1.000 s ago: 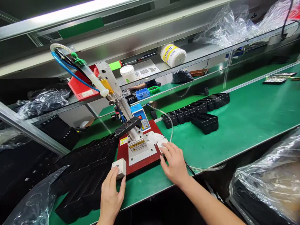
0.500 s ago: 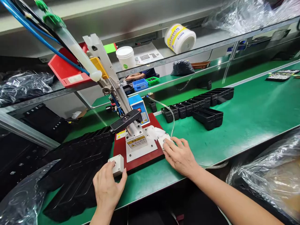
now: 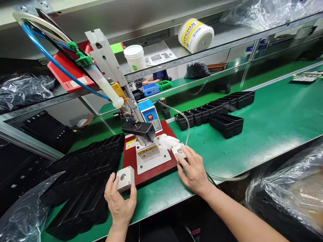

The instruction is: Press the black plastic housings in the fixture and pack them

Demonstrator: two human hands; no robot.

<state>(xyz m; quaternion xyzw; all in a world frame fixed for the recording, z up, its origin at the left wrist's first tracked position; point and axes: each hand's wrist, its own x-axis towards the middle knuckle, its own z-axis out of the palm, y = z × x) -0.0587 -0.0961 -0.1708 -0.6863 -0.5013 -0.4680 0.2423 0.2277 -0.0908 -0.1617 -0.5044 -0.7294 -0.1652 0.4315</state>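
My left hand [image 3: 119,198] lies open around a white push-button box [image 3: 125,179] at the left front of a red base plate [image 3: 148,173]. My right hand [image 3: 192,169] is open too, with its fingers on and beside a second button box [image 3: 178,151]. Both round metal buttons are uncovered. Between the boxes stands a small press [image 3: 111,64] with a yellow warning label [image 3: 148,153]. A black plastic part [image 3: 138,130] rests on its fixture. Above it hangs a whitish cylinder [image 3: 107,84] with a green fitting and hoses.
Black plastic trays [image 3: 85,188] lie in rows at the left, and a line of black boxes [image 3: 209,112] runs along the right. Behind the base stands a blue control box [image 3: 148,114]. The shelf holds tubs [image 3: 196,36] and a red bin [image 3: 70,72]. A person's arm [image 3: 152,80] shows beyond.
The fingers of both hands have lifted off the buttons. The whitish cylinder with its hoses has shifted upright and rightward, and the black part on the fixture sits slightly turned.
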